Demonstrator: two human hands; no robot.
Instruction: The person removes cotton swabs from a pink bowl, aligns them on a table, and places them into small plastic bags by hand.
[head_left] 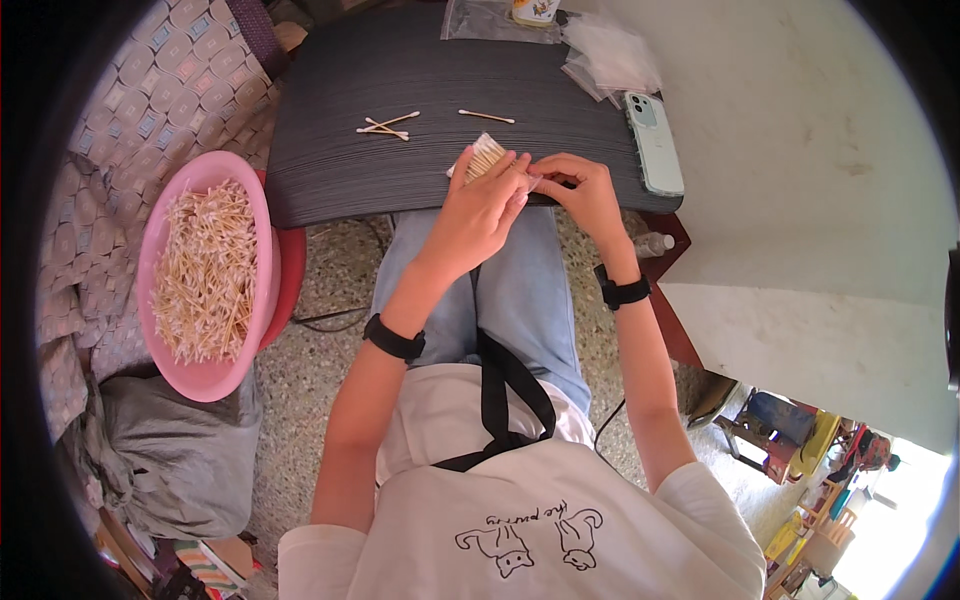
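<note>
A small clear bag of cotton swabs [484,152] lies at the near edge of the dark table, in both hands. My left hand [478,215] is closed over the bag, its fingers across the swabs. At the bag's right end, my right hand [583,195] pinches the clear plastic between thumb and fingers. Beyond the hands a single cotton swab [487,116] lies on the table. Farther left, a few loose cotton swabs [385,127] lie crossed over each other.
A pink basin [263,245] heaped with cotton swabs stands left of the table, on something red. Clear plastic bags [612,58] lie at the far right. A pale green phone [655,150] rests along the right edge, beside the wall. A small bottle [654,245] stands below it.
</note>
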